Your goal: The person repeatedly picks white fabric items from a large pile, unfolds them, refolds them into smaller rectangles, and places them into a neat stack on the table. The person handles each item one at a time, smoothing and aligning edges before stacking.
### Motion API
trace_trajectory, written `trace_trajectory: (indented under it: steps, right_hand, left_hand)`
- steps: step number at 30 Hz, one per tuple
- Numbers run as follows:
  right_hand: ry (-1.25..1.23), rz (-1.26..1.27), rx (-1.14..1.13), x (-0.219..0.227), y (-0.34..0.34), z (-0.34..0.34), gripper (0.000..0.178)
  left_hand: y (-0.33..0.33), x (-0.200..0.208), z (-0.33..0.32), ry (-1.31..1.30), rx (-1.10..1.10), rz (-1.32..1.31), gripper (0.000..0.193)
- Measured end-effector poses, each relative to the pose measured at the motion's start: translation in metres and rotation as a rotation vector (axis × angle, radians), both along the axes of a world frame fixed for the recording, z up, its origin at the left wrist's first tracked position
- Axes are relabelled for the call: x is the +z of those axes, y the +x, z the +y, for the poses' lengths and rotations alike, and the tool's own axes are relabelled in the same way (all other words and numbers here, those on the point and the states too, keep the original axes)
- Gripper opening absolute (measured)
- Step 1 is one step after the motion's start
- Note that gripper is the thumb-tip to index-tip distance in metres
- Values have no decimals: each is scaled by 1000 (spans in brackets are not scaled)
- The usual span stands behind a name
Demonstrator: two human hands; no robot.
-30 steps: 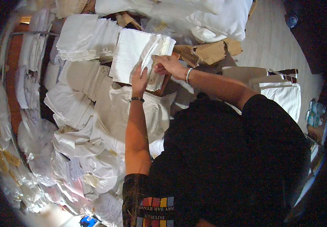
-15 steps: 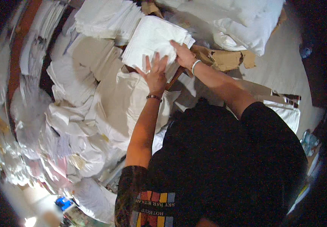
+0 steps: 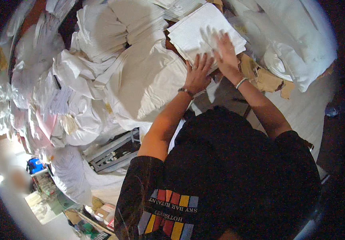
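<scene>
Folded white cloths (image 3: 196, 32) lie stacked just beyond the draped white fabric (image 3: 140, 80), layers no longer parted, so they look evened up. The left hand (image 3: 199, 77) spreads along their near edge, grip slack; farther up, the blurred right hand (image 3: 227, 56) seems flat, clasping nothing.

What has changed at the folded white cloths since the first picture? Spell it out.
The right hand has left the right edge and moved inward, open over the white cloth stack; blur hides whether it touches. The raised layers now lie flat. The left hand has spread its fingers at the near edge. The torn cardboard still lies right of the stack.
</scene>
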State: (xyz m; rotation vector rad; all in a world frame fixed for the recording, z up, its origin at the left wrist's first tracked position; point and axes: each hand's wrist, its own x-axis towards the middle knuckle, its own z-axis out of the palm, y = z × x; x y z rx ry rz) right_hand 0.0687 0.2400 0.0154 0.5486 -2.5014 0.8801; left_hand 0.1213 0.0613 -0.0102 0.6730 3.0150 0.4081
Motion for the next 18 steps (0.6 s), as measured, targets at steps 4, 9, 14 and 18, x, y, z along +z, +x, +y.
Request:
trace_trajectory:
  steps: [4, 9, 14, 18]
  right_hand:
    - [442, -167, 135, -12, 7, -16, 54]
    - [249, -388, 315, -6, 14, -24, 30]
    - [85, -800, 631, -52, 65, -39, 20]
    - [196, -882, 362, -110, 75, -48, 36]
  left_hand:
    - [64, -21, -56, 107, 72, -67, 85]
    - [185, -83, -165, 215, 757, 211, 94]
    - [290, -121, -245, 400, 1482, 183, 68]
    - [275, -95, -248, 531, 836, -517, 33]
